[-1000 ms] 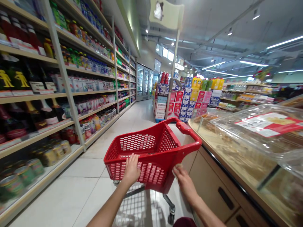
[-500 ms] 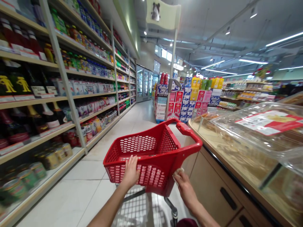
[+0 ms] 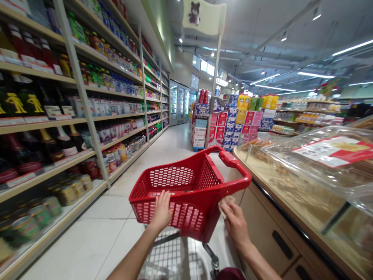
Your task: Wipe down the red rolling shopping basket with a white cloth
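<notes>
A red plastic shopping cart (image 3: 186, 214) with perforated sides stands crosswise before me, its red handle (image 3: 237, 171) to the right. My left hand (image 3: 162, 210) grips the near rim, fingers hooked over the top edge and thumb on the outer side. In my right hand (image 3: 235, 221) is a crumpled pale cloth (image 3: 226, 206), pinched between the fingers. The cloth is up against the basket's outer right end, below the handle. Part of the cloth is hidden by my fingers. The inside of the basket shows only in part.
Shelves of drinks (image 3: 116, 87) line the left. At right is a wooden counter (image 3: 262, 225) topped with clear plastic covers (image 3: 309, 171), close to my right arm. Stacked drink cartons (image 3: 217, 126) and a flag pole (image 3: 214, 77) stand ahead. Tiled floor (image 3: 116, 229) lies beneath the cart.
My right hand has moved the cloth up and slightly right along the basket's end, towards the handle. The left hand keeps its place on the rim. The view has shifted slightly.
</notes>
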Motion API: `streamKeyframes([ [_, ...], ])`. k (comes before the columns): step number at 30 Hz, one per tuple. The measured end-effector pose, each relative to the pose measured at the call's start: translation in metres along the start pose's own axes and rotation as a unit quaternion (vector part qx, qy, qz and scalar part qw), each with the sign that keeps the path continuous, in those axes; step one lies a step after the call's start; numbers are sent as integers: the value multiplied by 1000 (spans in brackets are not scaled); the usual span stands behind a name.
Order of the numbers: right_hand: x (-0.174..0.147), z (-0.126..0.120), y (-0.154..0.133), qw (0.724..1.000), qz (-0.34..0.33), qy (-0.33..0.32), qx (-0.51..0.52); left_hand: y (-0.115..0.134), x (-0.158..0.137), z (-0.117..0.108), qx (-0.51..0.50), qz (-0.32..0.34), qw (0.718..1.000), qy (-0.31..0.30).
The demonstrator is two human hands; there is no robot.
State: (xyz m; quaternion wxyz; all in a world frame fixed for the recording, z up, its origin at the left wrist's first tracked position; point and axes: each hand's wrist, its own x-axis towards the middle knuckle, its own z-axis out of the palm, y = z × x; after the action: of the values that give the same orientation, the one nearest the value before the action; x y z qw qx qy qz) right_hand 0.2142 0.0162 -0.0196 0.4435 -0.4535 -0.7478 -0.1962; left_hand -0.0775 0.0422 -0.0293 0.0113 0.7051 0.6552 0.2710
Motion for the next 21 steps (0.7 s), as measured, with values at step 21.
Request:
streamKeyframes([
  [21,10,2,-3,997,-43,-56,13,1,0,-2,7,-14,1000,-10],
])
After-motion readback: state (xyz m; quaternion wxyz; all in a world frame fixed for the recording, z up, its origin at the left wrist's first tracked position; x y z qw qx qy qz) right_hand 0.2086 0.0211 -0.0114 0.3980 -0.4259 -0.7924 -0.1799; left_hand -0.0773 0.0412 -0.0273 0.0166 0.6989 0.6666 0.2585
